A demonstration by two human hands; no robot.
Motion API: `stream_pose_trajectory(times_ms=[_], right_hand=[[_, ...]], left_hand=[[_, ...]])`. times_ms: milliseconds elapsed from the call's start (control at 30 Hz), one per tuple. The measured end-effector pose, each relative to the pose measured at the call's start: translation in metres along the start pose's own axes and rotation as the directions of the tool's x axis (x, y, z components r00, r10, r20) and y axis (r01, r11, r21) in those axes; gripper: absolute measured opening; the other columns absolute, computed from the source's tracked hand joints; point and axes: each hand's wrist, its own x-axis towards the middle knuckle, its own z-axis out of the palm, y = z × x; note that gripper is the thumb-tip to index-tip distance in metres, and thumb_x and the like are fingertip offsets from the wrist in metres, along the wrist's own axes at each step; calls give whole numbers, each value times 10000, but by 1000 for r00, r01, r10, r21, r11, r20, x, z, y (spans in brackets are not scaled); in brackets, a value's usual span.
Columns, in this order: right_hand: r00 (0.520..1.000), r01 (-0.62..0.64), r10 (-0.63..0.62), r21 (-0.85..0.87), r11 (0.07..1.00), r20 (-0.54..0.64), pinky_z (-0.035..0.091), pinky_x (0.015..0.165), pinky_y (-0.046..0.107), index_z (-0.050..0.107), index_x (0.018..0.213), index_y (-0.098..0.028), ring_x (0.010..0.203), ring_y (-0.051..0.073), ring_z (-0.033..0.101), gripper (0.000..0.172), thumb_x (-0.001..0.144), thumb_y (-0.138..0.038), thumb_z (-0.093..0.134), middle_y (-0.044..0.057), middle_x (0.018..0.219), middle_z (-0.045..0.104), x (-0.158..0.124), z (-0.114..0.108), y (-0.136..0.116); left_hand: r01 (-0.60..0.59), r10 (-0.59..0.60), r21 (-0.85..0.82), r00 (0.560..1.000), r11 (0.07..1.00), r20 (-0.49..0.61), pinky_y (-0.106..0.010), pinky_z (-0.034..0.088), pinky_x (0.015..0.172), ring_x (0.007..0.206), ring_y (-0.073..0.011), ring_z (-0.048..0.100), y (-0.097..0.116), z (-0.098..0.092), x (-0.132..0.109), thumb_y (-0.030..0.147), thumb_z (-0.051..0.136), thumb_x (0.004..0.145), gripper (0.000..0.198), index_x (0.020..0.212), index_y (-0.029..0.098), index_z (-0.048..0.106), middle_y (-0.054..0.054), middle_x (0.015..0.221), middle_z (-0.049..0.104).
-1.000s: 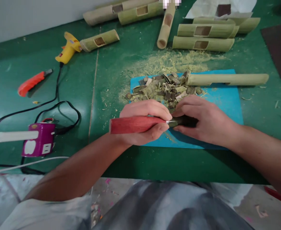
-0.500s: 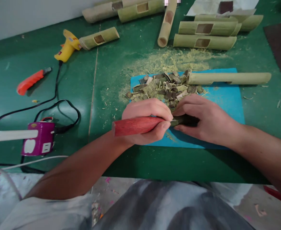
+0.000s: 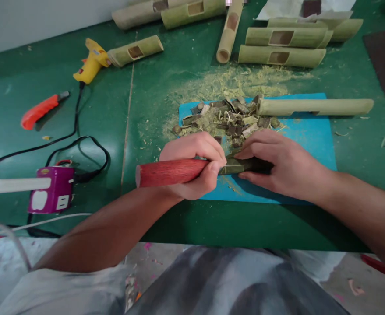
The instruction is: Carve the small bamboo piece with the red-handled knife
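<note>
My left hand (image 3: pixel 195 164) is closed around the red wooden handle (image 3: pixel 171 173) of a hand tool; its working end is hidden by my fingers. Against the blue mat, my right hand (image 3: pixel 277 162) pinches a dark green-brown bamboo piece (image 3: pixel 233 167) between thumb and fingers. The piece's left end points toward my left fingertips, and its right part lies in the shadow under my palm. Just beyond both hands, a heap of bamboo chips (image 3: pixel 231 118) covers the upper left of the blue mat (image 3: pixel 313 148). A pale bamboo tube (image 3: pixel 337 106) lies across the mat's upper right.
Several bamboo tubes with cut windows (image 3: pixel 280 57) lie along the back of the green table (image 3: pixel 166 227). On the left are a yellow glue gun (image 3: pixel 90 61), an orange utility knife (image 3: pixel 41 111) and a purple power adapter (image 3: pixel 52 188) with cords. Sawdust (image 3: pixel 241 83) is spread behind the mat.
My left hand has slid left with the red-handled tool, uncovering more of the bamboo piece's left end. My right hand stays in place, gripping the piece.
</note>
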Motion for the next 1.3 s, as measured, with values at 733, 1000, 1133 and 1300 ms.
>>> stream_pose_trajectory(times_ms=[733, 1000, 1133, 1300], right_hand=[[1000, -15, 15, 40, 999, 2, 582, 896, 451, 801, 1057, -265, 1042, 303, 703, 132, 945, -304, 742, 81, 1027, 759, -1, 1, -1], [1000, 26, -26, 37, 999, -4, 561, 857, 440, 789, 1040, -222, 994, 297, 689, 129, 958, -291, 717, 98, 994, 745, -1, 1, 0], [1000, 1, -1, 47, 999, 0, 563, 884, 438, 796, 1051, -234, 1019, 294, 692, 137, 937, -290, 745, 92, 1018, 751, -1, 1, 0], [1000, -18, 18, 51, 999, 10, 564, 886, 440, 800, 1031, -248, 1012, 291, 691, 124, 928, -291, 747, 85, 1014, 751, -1, 1, 0]], left_hand=[[-6, 4, -34, 999, 999, -47, -198, 632, 651, 691, -117, 783, -4, 2, -2, 377, 692, 1041, 286, 812, 206, 702, -13, 746, 789], [-7, 6, -34, 1000, 999, -22, -217, 660, 676, 734, -138, 811, -2, 2, -3, 320, 721, 1000, 170, 866, 219, 741, -20, 817, 832], [-34, 19, -80, 983, 996, -180, -170, 601, 609, 650, -91, 759, -6, 8, -6, 354, 703, 1023, 294, 778, 192, 704, 4, 722, 778], [-25, 19, -69, 996, 997, -85, -173, 591, 604, 656, -95, 758, -5, 6, -4, 356, 708, 1030, 316, 764, 186, 687, -3, 712, 765]])
